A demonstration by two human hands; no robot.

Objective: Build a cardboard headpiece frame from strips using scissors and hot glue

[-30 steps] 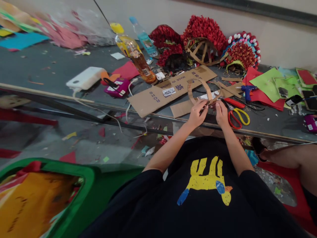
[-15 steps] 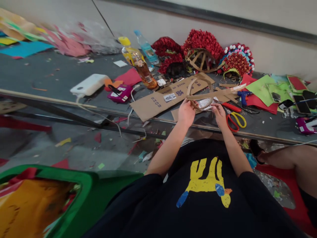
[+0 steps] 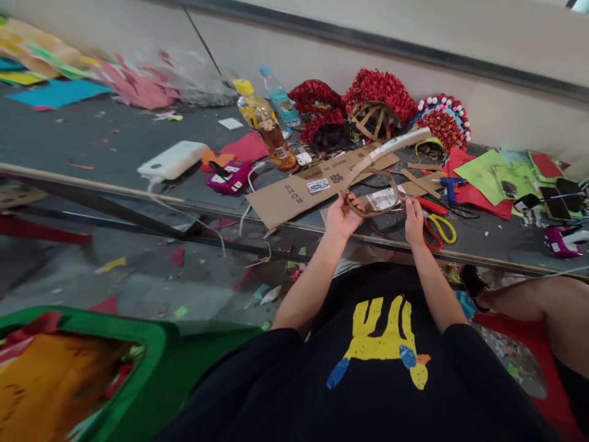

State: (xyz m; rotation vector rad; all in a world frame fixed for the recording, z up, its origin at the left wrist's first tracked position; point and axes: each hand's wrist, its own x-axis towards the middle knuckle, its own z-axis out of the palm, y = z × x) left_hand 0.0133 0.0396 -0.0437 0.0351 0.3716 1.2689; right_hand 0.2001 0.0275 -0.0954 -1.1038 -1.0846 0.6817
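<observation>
My left hand (image 3: pixel 341 215) is closed on the near left side of a bent cardboard strip loop (image 3: pixel 373 197). A long cardboard strip (image 3: pixel 394 146) joined to it sticks up and away to the right. My right hand (image 3: pixel 414 220) pinches the loop's right side. Both hands hover just above the front edge of the grey table (image 3: pixel 115 144). Red and yellow scissors (image 3: pixel 435 222) lie right beside my right hand. A flat cardboard sheet (image 3: pixel 317 178) with printing lies behind the loop.
Red paper-flower headpieces (image 3: pixel 378 101) stand at the back by the wall. Two bottles (image 3: pixel 264 123), a white power bank (image 3: pixel 172 159), a purple box (image 3: pixel 226 176), a blue glue gun (image 3: pixel 448 184) and coloured paper sheets (image 3: pixel 488 172) lie about. A green bin (image 3: pixel 83 362) sits lower left. Another person's leg (image 3: pixel 538 304) is at right.
The long strip has swung up from lying across the loop to pointing up and right. The camera view has tilted up a little.
</observation>
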